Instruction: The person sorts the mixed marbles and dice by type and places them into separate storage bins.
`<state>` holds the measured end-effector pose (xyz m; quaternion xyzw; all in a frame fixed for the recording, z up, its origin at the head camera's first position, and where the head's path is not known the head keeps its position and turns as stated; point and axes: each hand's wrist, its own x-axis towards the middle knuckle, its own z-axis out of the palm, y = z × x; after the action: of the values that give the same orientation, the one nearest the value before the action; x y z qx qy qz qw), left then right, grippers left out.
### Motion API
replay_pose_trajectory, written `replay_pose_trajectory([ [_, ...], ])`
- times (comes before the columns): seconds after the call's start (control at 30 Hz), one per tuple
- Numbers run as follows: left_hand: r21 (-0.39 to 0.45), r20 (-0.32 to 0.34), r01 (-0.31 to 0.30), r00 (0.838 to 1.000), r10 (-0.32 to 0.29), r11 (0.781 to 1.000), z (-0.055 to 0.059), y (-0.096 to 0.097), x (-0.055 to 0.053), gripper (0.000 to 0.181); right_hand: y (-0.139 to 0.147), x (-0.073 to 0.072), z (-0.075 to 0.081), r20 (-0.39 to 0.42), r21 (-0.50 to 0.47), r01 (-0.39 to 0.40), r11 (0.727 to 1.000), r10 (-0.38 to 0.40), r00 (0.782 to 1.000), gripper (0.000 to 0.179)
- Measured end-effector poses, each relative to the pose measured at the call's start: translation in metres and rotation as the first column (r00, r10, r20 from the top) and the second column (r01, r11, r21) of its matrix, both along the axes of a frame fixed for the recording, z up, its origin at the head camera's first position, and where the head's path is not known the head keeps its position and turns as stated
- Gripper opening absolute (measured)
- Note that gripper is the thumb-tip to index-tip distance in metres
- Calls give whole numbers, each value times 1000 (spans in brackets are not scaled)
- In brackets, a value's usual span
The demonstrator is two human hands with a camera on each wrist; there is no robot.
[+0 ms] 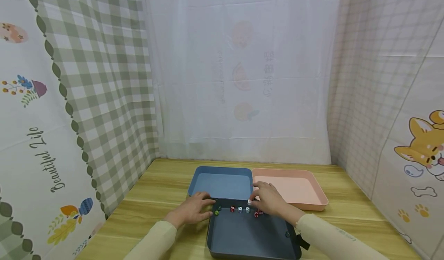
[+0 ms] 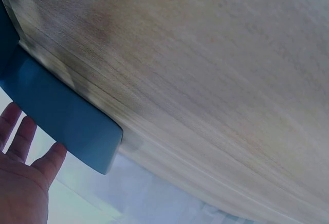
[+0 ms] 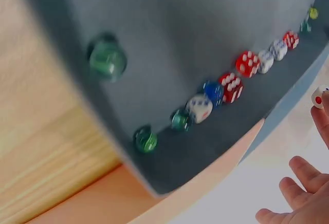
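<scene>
My right hand (image 1: pixel 269 199) pinches a white die (image 3: pixel 318 98) above the far edge of the dark grey tray (image 1: pixel 254 237). My left hand (image 1: pixel 191 210) lies at that tray's far left corner, fingers fairly straight and by the rim. Along the tray's far side sit red dice (image 3: pixel 248 63), white dice (image 3: pixel 199 108), a blue piece (image 3: pixel 213 92) and green marbles (image 3: pixel 146 140). Another green marble (image 3: pixel 107 59) rests near the right wall. In the left wrist view, fingertips (image 2: pixel 57 151) of my left hand are at the edge of a blue tray wall (image 2: pixel 67 116).
Behind the dark tray stand a blue tray (image 1: pixel 222 182) at left and a pink tray (image 1: pixel 291 185) at right, side by side. All sit on a wood-grain table (image 1: pixel 163 190). Cloth curtains (image 1: pixel 243 79) hang around the back and sides.
</scene>
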<state>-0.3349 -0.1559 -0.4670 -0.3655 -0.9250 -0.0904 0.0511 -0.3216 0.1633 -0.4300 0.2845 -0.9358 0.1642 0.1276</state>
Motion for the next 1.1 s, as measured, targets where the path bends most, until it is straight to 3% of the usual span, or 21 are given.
replay_pose_trajectory([
  [0.33,-5,21,-7,1000,7,1000,1,-1,1,46,33,-20,10,-69,12,112,994,-111,991,6],
  [0.67,-3,30,-13,999,13,1000,0,-1,1,45,68,-36,7,-20,29,219,975,-218,976,7],
  [1.1,-7,37,-12,999,12,1000,-1,-1,-1,46,108,-49,-6,50,12,353,935,-354,934,10],
])
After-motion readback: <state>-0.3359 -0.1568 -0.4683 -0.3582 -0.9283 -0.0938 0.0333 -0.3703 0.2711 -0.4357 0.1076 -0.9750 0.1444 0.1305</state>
